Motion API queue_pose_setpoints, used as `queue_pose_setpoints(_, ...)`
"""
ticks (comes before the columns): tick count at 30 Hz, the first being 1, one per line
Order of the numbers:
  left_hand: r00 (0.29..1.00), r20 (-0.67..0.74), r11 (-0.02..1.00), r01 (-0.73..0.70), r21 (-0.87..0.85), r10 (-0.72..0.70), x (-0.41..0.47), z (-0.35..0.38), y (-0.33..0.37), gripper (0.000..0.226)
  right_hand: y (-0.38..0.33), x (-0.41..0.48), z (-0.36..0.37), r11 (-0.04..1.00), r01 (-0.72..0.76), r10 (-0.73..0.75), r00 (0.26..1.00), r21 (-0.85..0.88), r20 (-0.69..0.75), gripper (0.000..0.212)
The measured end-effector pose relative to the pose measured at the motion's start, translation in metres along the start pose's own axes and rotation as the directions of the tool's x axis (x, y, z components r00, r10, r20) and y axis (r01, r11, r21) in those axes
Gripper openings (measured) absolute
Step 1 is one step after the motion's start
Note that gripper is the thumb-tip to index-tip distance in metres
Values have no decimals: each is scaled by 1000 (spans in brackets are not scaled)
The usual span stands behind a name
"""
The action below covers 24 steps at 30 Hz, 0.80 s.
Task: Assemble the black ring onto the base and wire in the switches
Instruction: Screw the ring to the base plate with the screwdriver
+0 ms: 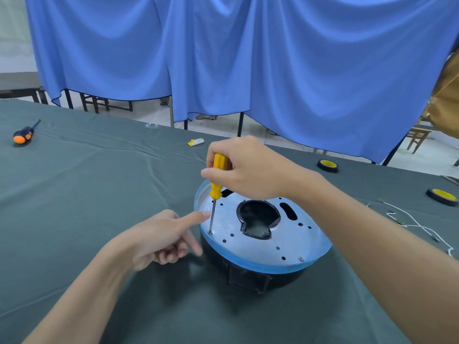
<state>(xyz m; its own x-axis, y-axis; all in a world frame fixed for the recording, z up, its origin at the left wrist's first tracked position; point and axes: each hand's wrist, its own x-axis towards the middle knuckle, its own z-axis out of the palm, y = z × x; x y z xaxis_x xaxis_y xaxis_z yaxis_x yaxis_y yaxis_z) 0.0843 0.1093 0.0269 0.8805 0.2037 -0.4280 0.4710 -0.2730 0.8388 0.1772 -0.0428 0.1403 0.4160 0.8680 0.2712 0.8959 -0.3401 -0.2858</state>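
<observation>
**Driving a rim screw.** Nearest the viewer, the left forearm [82, 294] and right forearm [372, 244] are seen entering from the lower edge. The work is laid on a table draped in dark green cloth [99, 182], which is backed by a blue curtain [273, 70]. The base [293, 242], a silver metal plate with a blue-filmed rim and many punched holes, is seated on top of the black ring [248, 276], right of centre on the cloth. The right hand [250, 170] is wrapped round the handle of the yellow screwdriver [217, 175], which is held nearly upright with its tip set in a hole at the plate's left edge. The left hand [159, 239] is held with the index finger stretched out to touch the shaft and the other fingers curled on nothing. One seated screw [301, 258] is seen near the front rim. The plate is judged stiff, fairly light and possibly sharp at its cut-outs, and the ring rigid plastic. The stack is best steadied by the outer rim, as it may slide on the cloth under torque. Two tape rolls [327, 165] [442, 196] and a white wire [417, 224] are placed to the right, well apart from the base. An orange screwdriver [23, 135] lies far left, and a small white-and-yellow item [195, 142] behind the hands
</observation>
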Motion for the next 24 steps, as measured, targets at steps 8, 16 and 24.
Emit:
queue_pose_setpoints(8,960,-199,977,-209,-47,196,3,-1,0,63,2,1,0,1000,5,-4,1000,27,-11,19)
queue_pose_setpoints(16,631,-449,737,-669,97,632,-1,10,6,23,-1,4,8,993,-53,44,995,-103,-91,37)
queue_pose_setpoints(24,528,-512,701,-675,231,677,-1,27,8,29,-4,0,10,978,-186,183,982,-97,-36,42)
